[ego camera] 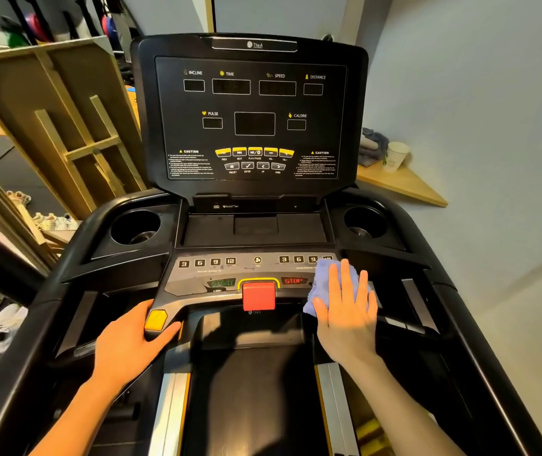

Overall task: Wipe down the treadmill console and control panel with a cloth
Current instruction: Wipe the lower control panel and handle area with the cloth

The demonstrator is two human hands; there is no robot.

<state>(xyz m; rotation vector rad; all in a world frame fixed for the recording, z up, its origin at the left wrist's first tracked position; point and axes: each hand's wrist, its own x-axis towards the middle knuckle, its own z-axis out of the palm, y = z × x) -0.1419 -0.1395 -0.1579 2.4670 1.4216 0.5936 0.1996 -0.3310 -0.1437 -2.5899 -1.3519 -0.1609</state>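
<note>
Black treadmill console (253, 116), upright w/ dark readouts, above grey control panel (193, 284) w/ red stop block (259, 296) at ctr. R hand (348, 307) flat, fingers straight & spread, pressing blue cloth (320, 284) onto panel's R end, cloth covering last speed key beside STOP label; L hand (131, 340) wrapped round L handle end, thumb under yellow button (156, 320), hands well apart. Paper cup (394, 156) on wooden shelf (404, 185) to R.

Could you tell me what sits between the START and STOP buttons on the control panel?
In the head view, the red safety key sits between START and STOP.
</note>
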